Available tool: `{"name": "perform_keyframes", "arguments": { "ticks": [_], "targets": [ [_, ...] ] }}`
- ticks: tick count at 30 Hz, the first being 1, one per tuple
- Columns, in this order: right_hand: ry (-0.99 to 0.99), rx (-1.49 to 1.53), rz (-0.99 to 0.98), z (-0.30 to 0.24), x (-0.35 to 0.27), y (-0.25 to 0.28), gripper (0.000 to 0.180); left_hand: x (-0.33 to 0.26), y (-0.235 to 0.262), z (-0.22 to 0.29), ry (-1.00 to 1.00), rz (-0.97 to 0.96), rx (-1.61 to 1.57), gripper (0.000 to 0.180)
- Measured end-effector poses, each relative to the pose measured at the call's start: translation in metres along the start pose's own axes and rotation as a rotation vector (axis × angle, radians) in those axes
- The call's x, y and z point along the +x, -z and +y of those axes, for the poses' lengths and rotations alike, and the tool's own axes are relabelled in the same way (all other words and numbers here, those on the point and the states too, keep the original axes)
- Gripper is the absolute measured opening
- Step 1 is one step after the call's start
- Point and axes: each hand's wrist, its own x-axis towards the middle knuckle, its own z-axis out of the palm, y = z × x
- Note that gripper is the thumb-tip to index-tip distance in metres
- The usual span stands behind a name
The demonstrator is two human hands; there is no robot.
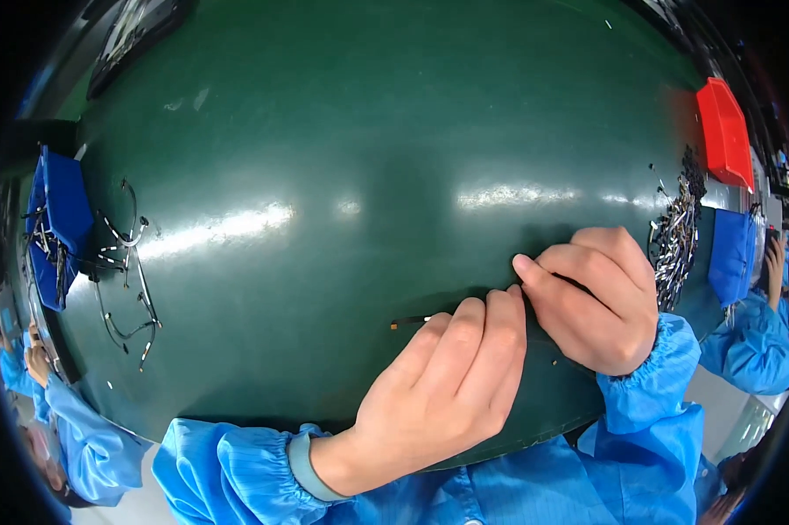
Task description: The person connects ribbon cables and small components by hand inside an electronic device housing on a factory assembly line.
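Note:
My left hand is closed, fingers curled down, around a thin dark cable. One end of that cable, with a small orange-brown tip, sticks out to the left past the fingers; the rest is hidden under the hand. Just to the right, my right hand is pinched shut, thumb and forefinger together beside the left fingertips. What lies in that pinch, if anything, is too small and covered to make out. Below the right hand a tiny brownish piece lies on the green table.
At left, several loose black cables lie beside a blue bin with cables in it. A heap of small cable parts is at right, near a red bin and another blue bin. Co-workers in blue sleeves sit both sides.

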Motion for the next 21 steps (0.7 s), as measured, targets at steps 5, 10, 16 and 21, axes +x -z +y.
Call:
{"name": "perform_keyframes", "arguments": {
  "ticks": [5, 10, 16, 21],
  "targets": [
    [-0.235, 0.225, -0.117, 0.003, 0.003, 0.033, 0.030, -0.002, 0.009, -0.004, -0.042, -0.105, -0.022, 0.028],
    [-0.570, 0.034, -0.006, 0.010, -0.052, 0.075, 0.033, -0.017, 0.036, -0.029, 0.207, -0.167, -0.045, 0.031],
    [-0.484, 0.063, 0.062, -0.006, -0.053, 0.052, 0.032, -0.050, 0.059, -0.094, 0.389, -0.083, 0.193, 0.030],
    [-0.370, 0.131, 0.109, 0.016, -0.066, 0.037, 0.017, -0.034, 0.081, -0.056, 0.332, -0.006, 0.042, 0.034]
  ]
}}
